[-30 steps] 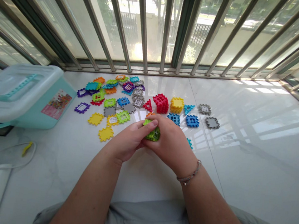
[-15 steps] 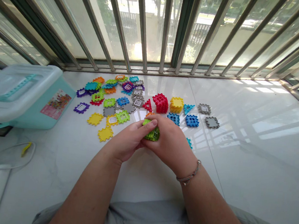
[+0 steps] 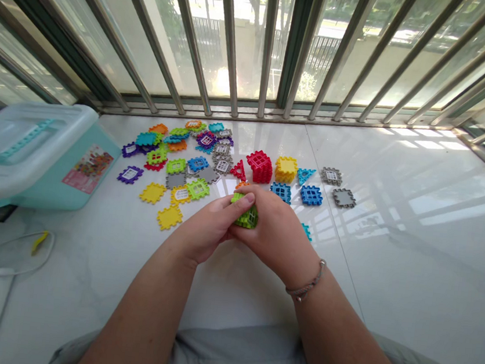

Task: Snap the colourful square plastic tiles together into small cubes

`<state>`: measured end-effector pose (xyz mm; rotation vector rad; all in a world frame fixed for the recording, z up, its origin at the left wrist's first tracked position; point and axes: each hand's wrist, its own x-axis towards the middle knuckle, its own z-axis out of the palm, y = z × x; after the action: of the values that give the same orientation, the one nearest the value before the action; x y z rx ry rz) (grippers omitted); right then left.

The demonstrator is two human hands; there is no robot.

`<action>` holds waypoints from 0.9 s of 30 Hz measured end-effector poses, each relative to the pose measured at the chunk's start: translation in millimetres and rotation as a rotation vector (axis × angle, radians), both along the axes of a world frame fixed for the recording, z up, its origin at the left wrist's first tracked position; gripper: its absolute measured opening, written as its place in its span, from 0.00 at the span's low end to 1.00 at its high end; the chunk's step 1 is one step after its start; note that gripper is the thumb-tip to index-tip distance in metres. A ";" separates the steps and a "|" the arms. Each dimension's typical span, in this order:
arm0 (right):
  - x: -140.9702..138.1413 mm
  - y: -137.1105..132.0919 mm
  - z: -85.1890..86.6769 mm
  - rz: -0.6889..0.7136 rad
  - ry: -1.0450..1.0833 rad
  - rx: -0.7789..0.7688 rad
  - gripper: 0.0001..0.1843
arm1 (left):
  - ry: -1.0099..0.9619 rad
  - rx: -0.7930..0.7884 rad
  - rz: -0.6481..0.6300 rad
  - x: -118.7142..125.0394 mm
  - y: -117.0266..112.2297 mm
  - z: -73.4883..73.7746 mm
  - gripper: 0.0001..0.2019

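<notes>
Both hands meet around a green block of interlocking tiles (image 3: 247,216), which has a window grid on its near side. My left hand (image 3: 212,225) is closed on its left, thumb laid across the top. From the right, my right hand (image 3: 275,224) wraps it, hiding much of it. Just beyond the hands an orange piece (image 3: 242,185) peeks out. Behind stand a red stack of tiles (image 3: 260,166) and a yellow stack (image 3: 286,169), with a red triangle tile (image 3: 239,170) beside the red one. Blue window tiles (image 3: 311,196) lie to the right.
Mixed loose tiles (image 3: 176,166) spread over the white floor at left. A lidded teal storage box (image 3: 50,177) stands far left, near a white cable (image 3: 48,253). Two grey tiles (image 3: 344,198) lie at right. Metal bars (image 3: 266,62) line the window behind.
The hands keep their hold on the green block with almost no movement. The whole view has shifted very slightly; the tiles lie as before.
</notes>
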<state>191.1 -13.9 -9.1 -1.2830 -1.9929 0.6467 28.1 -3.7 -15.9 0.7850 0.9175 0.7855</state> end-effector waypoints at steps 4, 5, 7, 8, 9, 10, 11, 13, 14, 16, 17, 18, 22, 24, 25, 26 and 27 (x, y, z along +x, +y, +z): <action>-0.1 -0.3 -0.1 0.000 0.001 -0.003 0.23 | -0.010 0.005 -0.003 0.4 0.0 -0.1 0.27; -0.1 -0.3 -0.1 0.000 0.002 0.000 0.23 | -0.007 0.005 -0.001 0.5 -0.1 -0.1 0.27; -0.2 -0.2 0.1 0.000 0.004 0.004 0.23 | -0.001 0.006 0.003 0.5 -0.3 0.0 0.28; -0.2 -0.2 0.2 0.000 0.004 0.003 0.23 | 0.001 0.007 0.005 0.5 -0.4 0.2 0.29; -0.3 -0.2 0.3 0.000 0.003 0.001 0.22 | 0.001 0.008 0.006 0.5 -0.4 0.4 0.29; -0.3 -0.3 0.5 0.000 0.003 -0.001 0.22 | 0.000 0.007 0.006 0.5 -0.5 0.6 0.29; -0.3 -0.3 0.5 0.001 0.003 -0.003 0.22 | 0.000 0.006 0.004 0.5 -0.5 0.9 0.29; -0.3 -0.5 0.4 0.002 0.003 -0.003 0.23 | -0.001 0.003 0.003 0.8 -0.5 1.2 0.29; -0.2 -0.6 0.2 0.001 0.004 -0.002 0.23 | -0.002 0.003 0.003 0.9 -0.5 1.3 0.29; -0.1 -0.6 -0.4 0.002 0.005 -0.002 0.23 | -0.002 0.004 0.003 1.1 -0.3 1.1 0.29; -0.1 -0.7 -0.8 0.002 0.006 -0.002 0.23 | -0.002 0.003 0.002 1.1 -0.2 0.8 0.29; -0.1 -0.6 -1.2 0.001 0.006 -0.001 0.24 | -0.002 0.002 0.003 1.1 -0.1 0.6 0.28; -0.4 -0.5 -2.0 -0.005 0.003 0.004 0.24 | 0.008 -0.006 0.007 0.9 -0.1 0.1 0.29; -0.5 -0.3 -1.9 -0.005 0.000 0.001 0.24 | 0.010 -0.006 0.002 1.1 -0.2 0.2 0.29; -0.6 -0.3 -1.8 -0.005 -0.001 -0.001 0.25 | 0.009 -0.004 0.000 1.2 -0.3 0.3 0.29; -0.6 -0.2 -1.6 -0.003 -0.001 -0.003 0.25 | 0.007 -0.002 -0.001 1.3 -0.3 0.3 0.29; -0.6 -0.1 -1.6 -0.002 -0.002 -0.004 0.25 | 0.005 -0.001 -0.001 1.4 -0.3 0.3 0.29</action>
<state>190.5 -14.0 -10.6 -1.2883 -1.9921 0.6488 29.5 -4.0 -15.6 0.7865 0.9218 0.7823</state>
